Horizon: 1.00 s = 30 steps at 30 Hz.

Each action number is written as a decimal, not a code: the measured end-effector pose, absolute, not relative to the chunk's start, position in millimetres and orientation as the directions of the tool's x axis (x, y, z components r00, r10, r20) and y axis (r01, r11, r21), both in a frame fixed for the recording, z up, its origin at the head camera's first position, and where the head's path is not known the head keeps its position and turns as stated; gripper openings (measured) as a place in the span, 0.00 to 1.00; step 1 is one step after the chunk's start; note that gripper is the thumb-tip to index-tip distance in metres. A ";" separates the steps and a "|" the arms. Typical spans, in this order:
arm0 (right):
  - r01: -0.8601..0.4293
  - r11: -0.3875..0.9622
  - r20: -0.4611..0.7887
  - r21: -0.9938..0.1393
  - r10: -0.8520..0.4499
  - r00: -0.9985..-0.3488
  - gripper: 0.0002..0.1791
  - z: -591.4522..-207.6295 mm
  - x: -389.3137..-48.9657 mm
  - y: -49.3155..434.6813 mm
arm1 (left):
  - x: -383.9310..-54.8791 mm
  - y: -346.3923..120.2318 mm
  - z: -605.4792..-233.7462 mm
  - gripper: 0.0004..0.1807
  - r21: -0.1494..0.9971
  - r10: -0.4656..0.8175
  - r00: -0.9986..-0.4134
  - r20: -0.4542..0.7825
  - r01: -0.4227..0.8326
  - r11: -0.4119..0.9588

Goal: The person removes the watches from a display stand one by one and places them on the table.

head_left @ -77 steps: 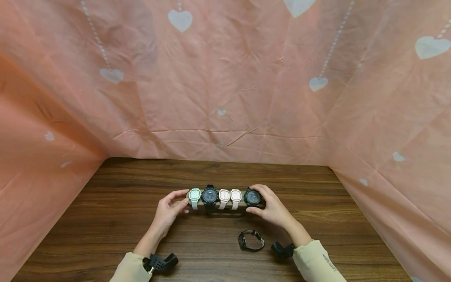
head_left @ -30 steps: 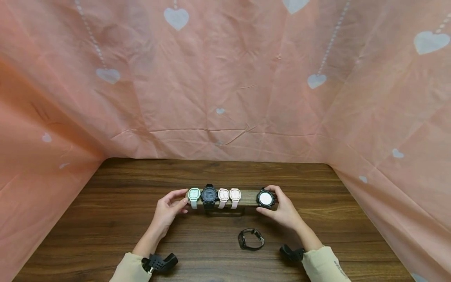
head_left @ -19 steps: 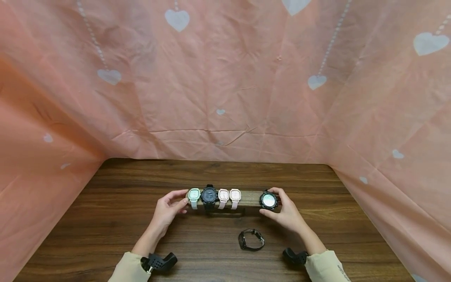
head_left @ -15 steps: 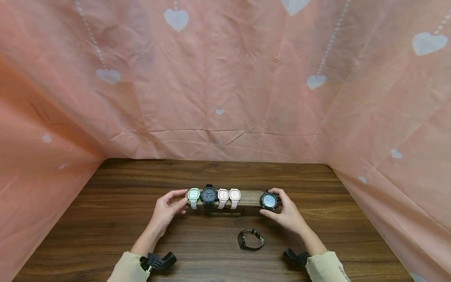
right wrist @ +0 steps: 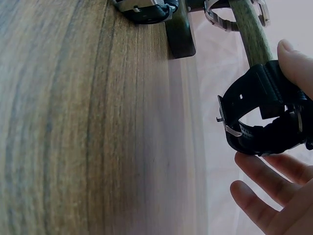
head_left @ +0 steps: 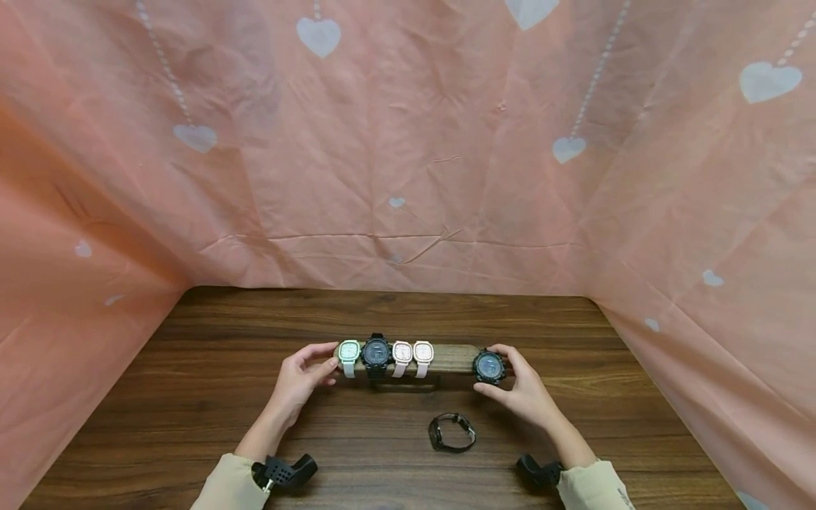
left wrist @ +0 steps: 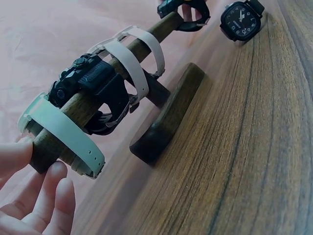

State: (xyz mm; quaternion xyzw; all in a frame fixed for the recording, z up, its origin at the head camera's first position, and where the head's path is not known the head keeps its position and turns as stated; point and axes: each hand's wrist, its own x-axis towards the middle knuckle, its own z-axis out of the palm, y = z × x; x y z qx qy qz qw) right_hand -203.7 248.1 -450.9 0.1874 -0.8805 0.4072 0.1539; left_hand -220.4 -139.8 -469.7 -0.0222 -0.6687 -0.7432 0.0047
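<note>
A wooden watch stand (head_left: 454, 360) has a horizontal bar with several watches strapped round it. From the left sit a mint-green watch (head_left: 348, 350), a black digital watch (head_left: 376, 352) and two pale pink watches (head_left: 401, 352). My left hand (head_left: 299, 380) pinches the bar's left end, beside the mint watch (left wrist: 68, 134). At the opposite end my right hand (head_left: 523, 391) holds another black digital watch (head_left: 489, 367) between thumb and fingers. Its buckled strap (right wrist: 254, 93) still loops round the bar's tip (right wrist: 271, 111).
A black watch with a squarish dial (left wrist: 240, 20) lies on its side on the wooden table (head_left: 357, 453), in front of the stand. The stand's base (left wrist: 168, 117) rests on the tabletop. A pink curtain (head_left: 395, 142) with white hearts encloses the back and sides.
My right hand has slid the black watch rightward along the bar, from near the pink watches to the bar's end. Its lit face has gone dark again. The left hand keeps its hold.
</note>
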 end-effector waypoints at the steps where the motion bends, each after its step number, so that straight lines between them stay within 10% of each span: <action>1: -0.459 0.598 0.427 -0.657 -0.206 -0.880 0.35 -451.3 -203.4 248.6 | -220.1 -139.6 -469.7 0.19 0.994 0.022 -0.999 0.040 0.038 -0.107; 30: -0.482 0.635 0.478 -0.604 -0.196 -0.857 0.35 -429.6 -177.1 243.5 | -218.3 -137.5 -469.2 0.19 0.989 0.012 -0.998 0.055 0.053 -0.137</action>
